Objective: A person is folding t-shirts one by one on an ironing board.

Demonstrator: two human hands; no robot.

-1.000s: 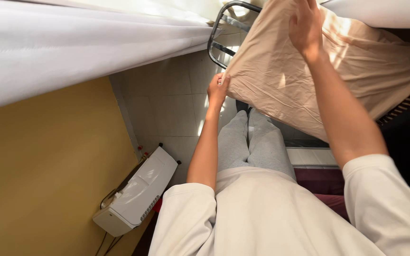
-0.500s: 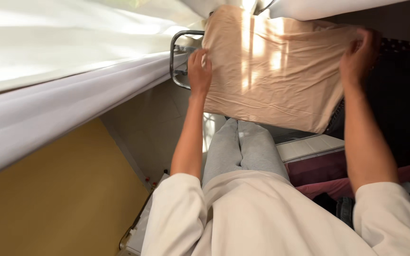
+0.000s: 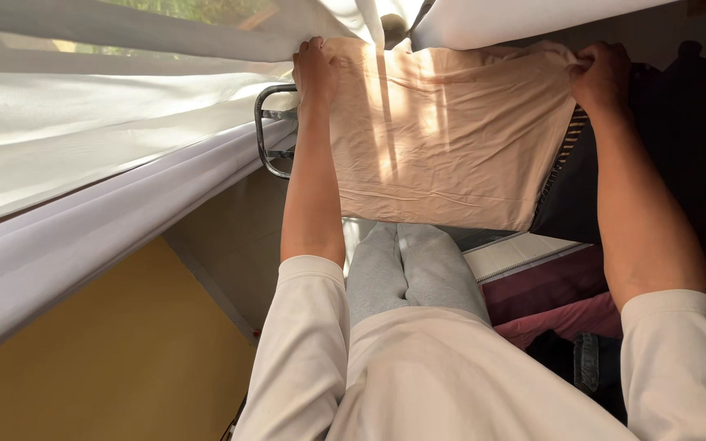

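A pale peach cloth (image 3: 451,139) is stretched out flat in front of the person, held up by its two far corners so that it spreads wide between both arms, with sunlight falling in streaks across its middle and a few soft creases along its lower edge. The left hand (image 3: 314,72) is closed on the left corner, fingers curled over the hem, wrist straight and the forearm reaching out long and nearly level from the white sleeve (image 3: 304,327). The right hand (image 3: 606,75) is clamped on the right corner in the same way, knuckles up, the fabric bunched a little under its grip; that arm too is fully extended. The two hands are well apart, the cloth taut between them. Below the cloth show the person's legs in grey trousers (image 3: 406,269), close together. Just behind the left hand a metal rail (image 3: 265,135) curves round, and beside it white curtains (image 3: 108,180) hang in long folds against a yellow wall (image 3: 100,359). To the right lie dark and dark-red fabrics (image 3: 549,294), near the right arm
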